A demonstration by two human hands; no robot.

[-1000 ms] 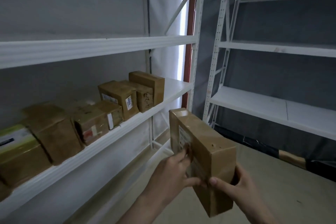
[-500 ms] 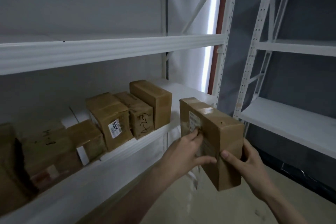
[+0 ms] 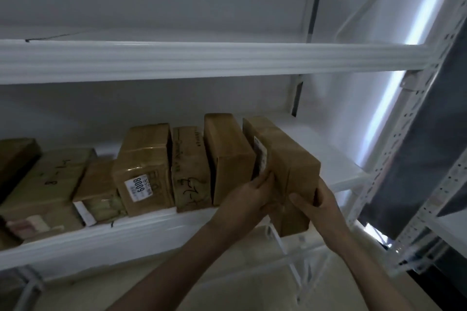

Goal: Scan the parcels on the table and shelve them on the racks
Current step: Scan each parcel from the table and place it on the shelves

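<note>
I hold a brown cardboard parcel with both hands at the right end of a row of parcels on the white rack shelf. Its far end reaches over the shelf; its near end hangs past the shelf's front edge. My left hand grips its left side by a white label. My right hand holds its near right corner. Just to its left stands another brown parcel, close beside it.
More taped parcels fill the shelf leftward, one with a white "8009" label and one with handwriting. An upper shelf beam runs overhead. A perforated rack post stands at right. Bare shelf surface lies right of the held parcel.
I have stepped closer to the rack. Both hands have carried the parcel up and forward from in front of the shelf to beside the last parcel in the row.
</note>
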